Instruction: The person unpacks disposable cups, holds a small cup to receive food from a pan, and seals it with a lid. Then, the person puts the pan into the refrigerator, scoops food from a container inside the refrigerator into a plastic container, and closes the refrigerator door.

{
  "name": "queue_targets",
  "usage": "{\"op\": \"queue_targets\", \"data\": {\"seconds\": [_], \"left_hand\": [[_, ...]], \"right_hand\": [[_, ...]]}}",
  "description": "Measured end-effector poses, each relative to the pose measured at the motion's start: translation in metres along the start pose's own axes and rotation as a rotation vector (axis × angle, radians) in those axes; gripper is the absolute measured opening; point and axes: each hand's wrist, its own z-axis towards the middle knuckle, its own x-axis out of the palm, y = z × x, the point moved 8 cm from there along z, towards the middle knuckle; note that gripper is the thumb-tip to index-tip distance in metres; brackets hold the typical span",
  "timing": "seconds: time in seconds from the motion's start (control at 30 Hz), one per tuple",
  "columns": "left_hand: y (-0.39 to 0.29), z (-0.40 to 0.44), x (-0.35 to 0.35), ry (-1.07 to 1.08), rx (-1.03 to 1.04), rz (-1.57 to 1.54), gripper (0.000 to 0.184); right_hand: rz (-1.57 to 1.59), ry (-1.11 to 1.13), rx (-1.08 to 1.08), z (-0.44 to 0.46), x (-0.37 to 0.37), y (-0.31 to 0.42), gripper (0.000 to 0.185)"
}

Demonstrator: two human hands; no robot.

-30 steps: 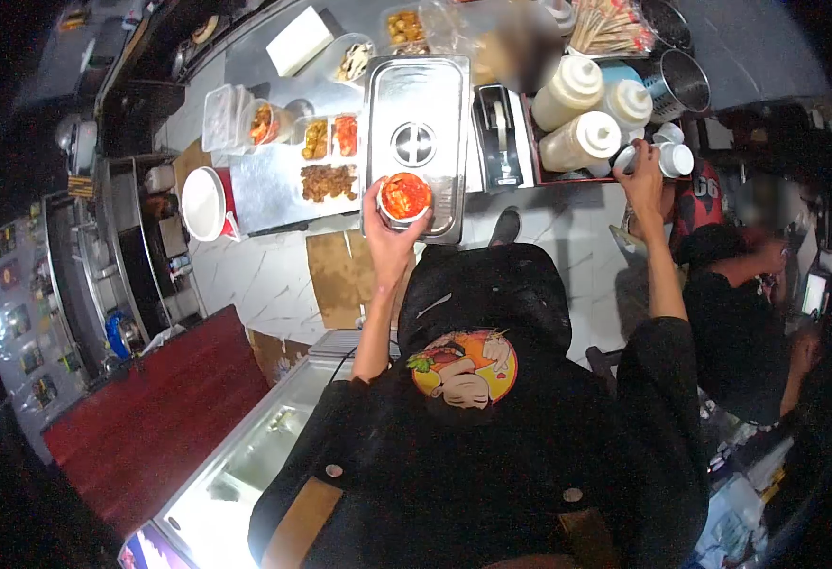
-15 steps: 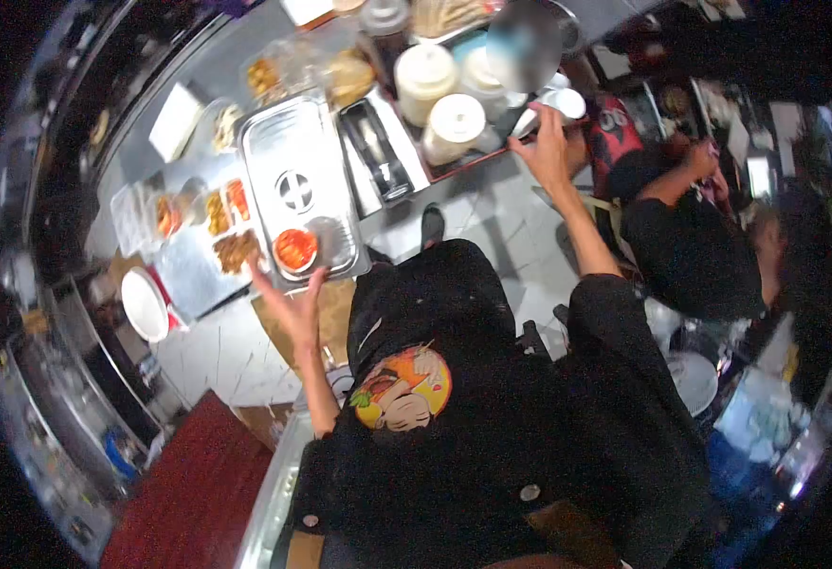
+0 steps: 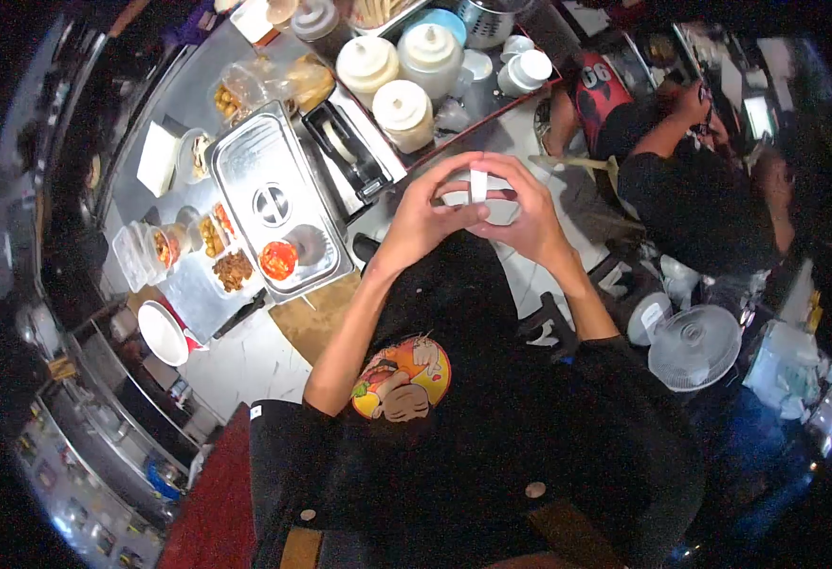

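Note:
My left hand (image 3: 427, 216) and my right hand (image 3: 528, 213) meet in front of my body, fingers curved round a small white cup or lid (image 3: 478, 186), whose exact shape is partly hidden. Both hands touch it. To the left, a cup of red food (image 3: 278, 259) stands on the near end of a steel pan lid (image 3: 241, 173). Shredded brown food (image 3: 233, 270) lies beside that lid.
White-capped squeeze bottles (image 3: 403, 106) and stacked white cups (image 3: 530, 69) stand in a red-edged tray beyond my hands. A black dispenser (image 3: 345, 150) is beside the steel lid. Another person (image 3: 658, 161) is at the right. A white tub (image 3: 164, 332) is at the left.
My left hand has moved right, away from the cup of red food, which stays on the steel lid. My right hand has left the tray and come back with the white item. The view has turned.

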Motion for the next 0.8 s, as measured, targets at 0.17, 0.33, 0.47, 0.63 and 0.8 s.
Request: {"op": "queue_targets", "data": {"seconds": [0.17,0.33,0.47,0.63,0.8], "left_hand": [[0.027,0.008,0.006,0.032,0.011,-0.136,0.06],[0.035,0.014,0.019,-0.028,-0.149,-0.481,0.06],[0.054,0.04,0.017,-0.023,-0.026,-0.035,0.06],[0.029,0.112,0.031,-0.106,0.505,0.966,0.064],[0.055,0.192,0.022,-0.137,0.493,1.296,0.069]], "right_hand": [[0.088,-0.092,0.131,-0.027,-0.015,-0.017,0.069],[0.433,-0.321,0.157,-0.052,-0.035,-0.044,0.08],[0.644,-0.563,0.175,-0.079,-0.067,-0.062,0.08],[0.614,-0.714,0.198,-0.117,-0.085,-0.097,0.077],[0.658,-0.732,0.237,-0.138,-0.079,-0.108,0.078]]}}
